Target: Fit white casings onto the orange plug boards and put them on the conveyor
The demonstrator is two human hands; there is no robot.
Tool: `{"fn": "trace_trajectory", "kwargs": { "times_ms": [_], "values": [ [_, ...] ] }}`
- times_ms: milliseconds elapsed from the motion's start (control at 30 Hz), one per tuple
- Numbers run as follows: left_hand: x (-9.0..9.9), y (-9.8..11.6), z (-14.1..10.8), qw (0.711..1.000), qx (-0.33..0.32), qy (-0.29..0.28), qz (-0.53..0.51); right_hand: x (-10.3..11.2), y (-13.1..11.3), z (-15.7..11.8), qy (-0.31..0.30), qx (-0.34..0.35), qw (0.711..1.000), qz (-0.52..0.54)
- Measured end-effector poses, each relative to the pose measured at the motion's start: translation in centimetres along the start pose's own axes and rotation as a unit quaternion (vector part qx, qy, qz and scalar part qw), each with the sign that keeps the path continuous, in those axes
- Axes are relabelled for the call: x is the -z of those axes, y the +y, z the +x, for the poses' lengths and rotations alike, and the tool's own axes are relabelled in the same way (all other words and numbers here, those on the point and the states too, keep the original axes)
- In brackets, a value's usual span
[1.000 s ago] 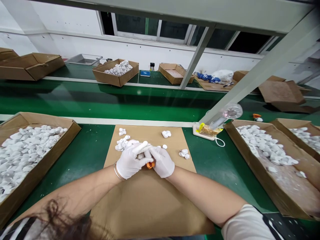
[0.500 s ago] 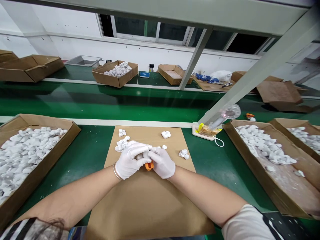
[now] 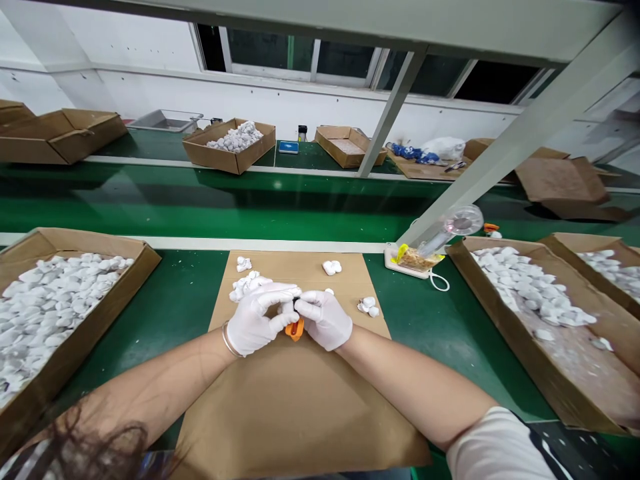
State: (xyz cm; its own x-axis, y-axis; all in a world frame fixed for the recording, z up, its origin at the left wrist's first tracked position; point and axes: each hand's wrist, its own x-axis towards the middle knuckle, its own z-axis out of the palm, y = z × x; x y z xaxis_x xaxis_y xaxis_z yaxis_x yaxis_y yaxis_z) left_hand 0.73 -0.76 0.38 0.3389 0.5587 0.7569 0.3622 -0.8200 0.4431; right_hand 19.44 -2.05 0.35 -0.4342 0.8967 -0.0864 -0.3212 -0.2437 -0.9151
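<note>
My left hand (image 3: 257, 321) and my right hand (image 3: 324, 320), both in white gloves, meet over the cardboard sheet (image 3: 300, 413). Between their fingertips is a small orange piece (image 3: 295, 329) with a dark part above it; its kind I cannot make out. Both hands have their fingers closed around it. Close behind my left hand lies a heap of small white pieces (image 3: 247, 285). Other white pieces rest on the sheet: one (image 3: 243, 264) at the back left, some (image 3: 332, 267) at the back right and a little cluster (image 3: 369, 307) right of my right hand.
A cardboard tray (image 3: 85, 353) of white pieces stands at left, another tray (image 3: 505, 347) at right. Beyond the sheet, a slanting grey post (image 3: 460, 173) rises near a clear handheld fan (image 3: 463, 220) and a yellow packet (image 3: 415, 257). Boxes (image 3: 230, 157) line the back shelf.
My hands have shifted slightly and more of the orange piece shows below the fingers. A dark part has come into sight between my fingertips.
</note>
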Motion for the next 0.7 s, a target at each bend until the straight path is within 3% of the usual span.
{"fn": "trace_trajectory", "kwargs": {
  "times_ms": [267, 467, 600, 700],
  "values": [
    [-0.2, 0.0, -0.1, 0.999, -0.026, -0.003, 0.046, -0.6, -0.7, -0.1, 0.0, -0.017, 0.999, 0.029],
    [0.1, -0.7, -0.3, 0.993, -0.04, 0.022, 0.111, -0.6, -1.3, -0.1, -0.069, -0.005, 0.997, -0.019],
    [0.6, -1.0, -0.2, 0.991, -0.03, -0.074, 0.108, -0.3, -1.0, -0.1, -0.003, 0.006, 0.992, -0.125],
    [0.5, -1.1, -0.2, 0.993, -0.015, -0.087, 0.079, 0.0, -1.0, -0.3, 0.005, 0.015, 0.982, -0.188]
  ]
}}
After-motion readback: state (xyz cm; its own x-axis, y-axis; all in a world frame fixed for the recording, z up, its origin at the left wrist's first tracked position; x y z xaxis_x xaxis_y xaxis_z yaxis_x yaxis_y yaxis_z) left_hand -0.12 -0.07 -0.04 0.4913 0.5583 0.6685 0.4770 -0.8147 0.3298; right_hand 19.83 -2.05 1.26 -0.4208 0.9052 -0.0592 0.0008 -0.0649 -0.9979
